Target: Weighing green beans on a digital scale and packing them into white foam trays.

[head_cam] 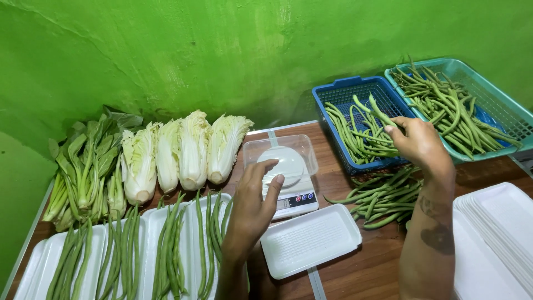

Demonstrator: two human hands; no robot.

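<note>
My left hand [252, 208] hovers over the white kitchen scale [288, 186], fingers apart, thumb and fingertips at the edge of its round platter; it holds nothing. A clear plastic tray [277, 145] sits behind the scale's platter. My right hand [417, 141] reaches into the blue basket [347, 89], fingers closed on green beans [361, 133] lying in it. Just in front of the scale rests an empty white foam tray [311, 240]. A loose pile of green beans [383, 197] lies on the wooden table below my right wrist.
A teal basket [502, 108] of green beans stands at the far right. Three napa cabbages [186, 150] and leafy greens [86, 164] line the green wall. White foam trays with beans [127, 258] fill the front left. Stacked empty foam trays [497, 233] sit at right.
</note>
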